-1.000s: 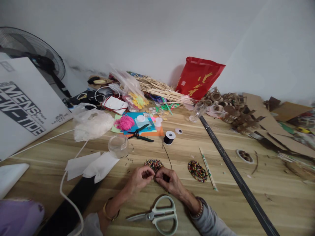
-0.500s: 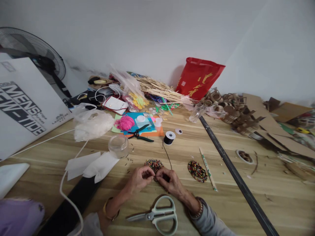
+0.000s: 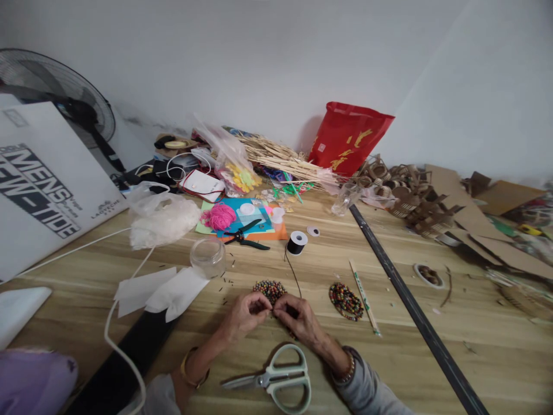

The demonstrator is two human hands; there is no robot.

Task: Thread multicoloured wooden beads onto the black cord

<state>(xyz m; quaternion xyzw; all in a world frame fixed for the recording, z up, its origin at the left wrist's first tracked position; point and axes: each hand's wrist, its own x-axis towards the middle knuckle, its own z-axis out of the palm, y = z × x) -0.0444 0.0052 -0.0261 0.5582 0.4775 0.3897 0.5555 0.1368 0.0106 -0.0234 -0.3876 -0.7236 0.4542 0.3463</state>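
Note:
My left hand (image 3: pixel 247 314) and my right hand (image 3: pixel 299 317) meet at the fingertips, each closed in a pinch. Just beyond them lies a heap of multicoloured beads (image 3: pixel 268 290). A thin black cord (image 3: pixel 294 273) runs from a white spool of black cord (image 3: pixel 297 242) down to my right hand. A few dark beads show under that hand. What my left fingertips pinch is too small to make out. Pale-handled scissors (image 3: pixel 287 377) lie on the table below my hands. To the right rests a coiled string of multicoloured beads (image 3: pixel 345 301), beside a paper-wrapped stick (image 3: pixel 365 298).
Black-handled pliers (image 3: pixel 245 235) lie on coloured paper near pink yarn (image 3: pixel 219 217). A clear jar (image 3: pixel 208 257) and white paper (image 3: pixel 177 293) are at left. A dark strip (image 3: pixel 406 291) crosses the table at right. Sticks (image 3: pixel 276 155) and a red bag (image 3: pixel 349 138) stand behind.
Almost nothing differs. My hands keep the same pinch over the table, with only a tiny shift of the fingers.

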